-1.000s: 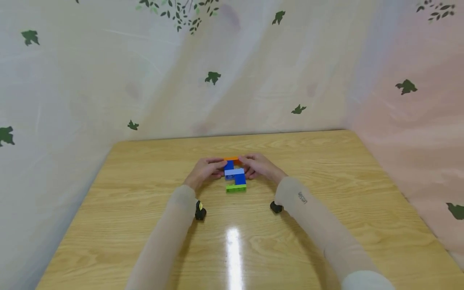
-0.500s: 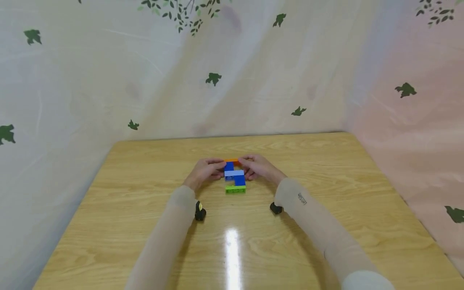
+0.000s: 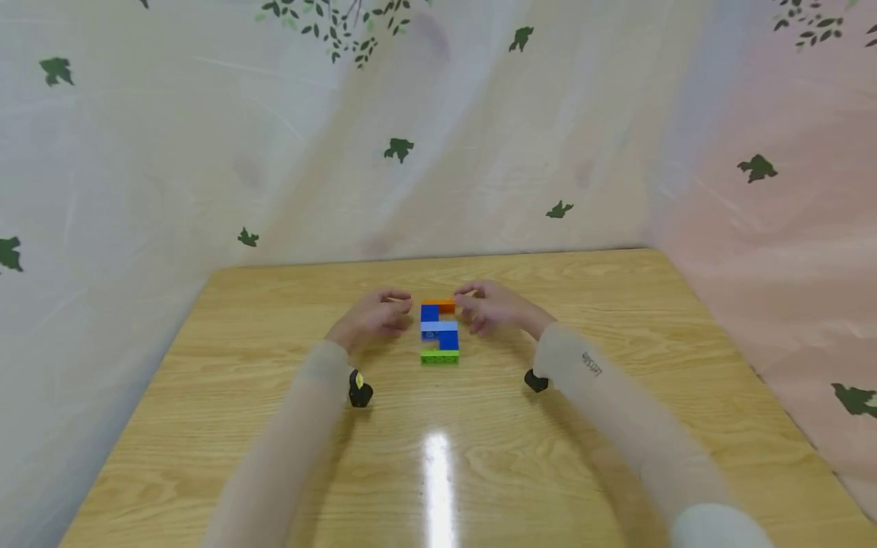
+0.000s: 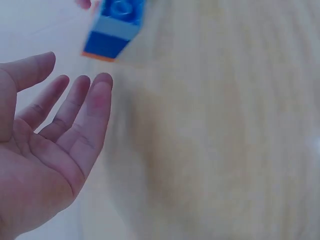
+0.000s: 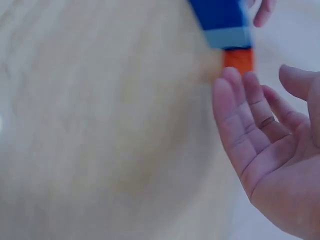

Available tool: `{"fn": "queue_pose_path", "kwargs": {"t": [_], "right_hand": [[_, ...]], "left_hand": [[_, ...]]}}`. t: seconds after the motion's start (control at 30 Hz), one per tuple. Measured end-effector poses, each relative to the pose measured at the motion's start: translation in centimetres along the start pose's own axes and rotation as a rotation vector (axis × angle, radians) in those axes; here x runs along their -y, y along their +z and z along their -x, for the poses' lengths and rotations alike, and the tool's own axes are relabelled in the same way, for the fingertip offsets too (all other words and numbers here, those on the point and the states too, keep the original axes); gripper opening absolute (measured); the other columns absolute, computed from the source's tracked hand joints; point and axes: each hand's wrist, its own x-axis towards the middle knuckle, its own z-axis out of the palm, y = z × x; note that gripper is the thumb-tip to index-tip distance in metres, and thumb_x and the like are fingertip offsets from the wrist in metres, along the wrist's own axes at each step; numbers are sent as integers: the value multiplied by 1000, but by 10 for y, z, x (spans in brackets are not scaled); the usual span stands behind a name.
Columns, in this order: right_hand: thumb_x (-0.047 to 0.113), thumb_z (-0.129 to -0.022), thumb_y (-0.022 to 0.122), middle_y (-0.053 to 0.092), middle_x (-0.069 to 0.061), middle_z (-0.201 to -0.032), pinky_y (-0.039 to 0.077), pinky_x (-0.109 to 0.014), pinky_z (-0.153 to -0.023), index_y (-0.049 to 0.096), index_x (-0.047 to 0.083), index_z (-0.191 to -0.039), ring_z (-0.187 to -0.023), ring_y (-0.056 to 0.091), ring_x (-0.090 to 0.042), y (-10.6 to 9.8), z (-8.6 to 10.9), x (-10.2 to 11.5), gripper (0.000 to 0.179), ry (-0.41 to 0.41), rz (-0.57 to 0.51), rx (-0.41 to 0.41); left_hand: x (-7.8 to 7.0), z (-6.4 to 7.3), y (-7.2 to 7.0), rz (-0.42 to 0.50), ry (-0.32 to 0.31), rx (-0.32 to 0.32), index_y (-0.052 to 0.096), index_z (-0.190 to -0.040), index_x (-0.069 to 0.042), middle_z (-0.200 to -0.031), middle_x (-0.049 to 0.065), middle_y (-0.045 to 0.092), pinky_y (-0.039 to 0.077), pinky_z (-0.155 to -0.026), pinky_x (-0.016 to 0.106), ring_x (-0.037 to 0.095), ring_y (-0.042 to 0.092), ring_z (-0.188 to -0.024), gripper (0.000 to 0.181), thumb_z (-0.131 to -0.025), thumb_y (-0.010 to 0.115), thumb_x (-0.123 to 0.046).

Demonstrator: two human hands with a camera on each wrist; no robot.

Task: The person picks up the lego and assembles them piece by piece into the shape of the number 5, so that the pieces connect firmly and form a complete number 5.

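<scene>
Toy building bricks form an S-shaped figure on the wooden table. From far to near in the head view, it has an orange brick point(image 3: 447, 307), a blue brick point(image 3: 429, 313), a light blue brick point(image 3: 439, 326), a second blue brick point(image 3: 448, 340) and a lime green brick point(image 3: 439, 356). My left hand point(image 3: 377, 316) hovers at its left side, apart from it. In the left wrist view its fingers point(image 4: 95, 107) are relaxed and hold nothing. My right hand point(image 3: 496, 308) is at the right, fingertips close to the orange brick's end, with fingers point(image 5: 232, 110) loosely extended.
The wooden table point(image 3: 438, 403) carries a bright light reflection at its near middle. A pale cloth wall point(image 3: 308, 167) with leaf prints rises behind the far edge and along both sides. Black wrist devices point(image 3: 359, 388) sit at both cuffs.
Both hands have let go of the brick figure and moved apart, left hand leftward and right hand rightward, fingers opening. The figure stays in place on the table.
</scene>
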Motion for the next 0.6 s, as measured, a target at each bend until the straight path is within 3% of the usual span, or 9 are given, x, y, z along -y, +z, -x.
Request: {"fn": "queue_pose_path", "kwargs": {"t": [0.1,0.23,0.37,0.47,0.6], "right_hand": [[37,-107,54,61,-22,-124,61,-44,-78,49,8,-145,-98,67,-36,-15,12,16,49,-52,123,-4],[35,-108,52,59,-22,-130,57,-48,-88,53,6,-143,-112,61,-40,-36,27,35,45,-136,301,-34],[31,-109,49,58,-20,-137,47,-53,-103,55,2,-141,-126,54,-39,-56,41,50,44,-236,516,-102],[25,-110,47,54,-22,-143,37,-56,-111,55,-1,-141,-134,47,-42,-68,50,57,42,-284,668,-149],[24,-111,43,43,-26,-152,22,-58,-119,52,-3,-144,-144,32,-45,-77,61,60,43,-283,864,-182]], "left_hand": [[-15,10,-13,-87,62,8,47,-146,0,-139,25,54,55,-95,46,40,61,-118,50,-105,59,-27],[-34,25,-32,-215,174,-27,49,-144,0,-139,27,54,51,-100,52,44,56,-124,49,-105,59,-29],[-47,42,-53,-378,309,-118,52,-140,1,-135,25,57,49,-100,55,43,55,-122,44,-105,58,-25],[-51,53,-67,-490,362,-191,52,-142,-1,-141,24,53,44,-104,58,43,52,-127,44,-106,57,-26],[-52,66,-80,-671,412,-275,49,-147,-2,-151,25,44,36,-110,61,45,41,-139,51,-106,56,-32]]}}
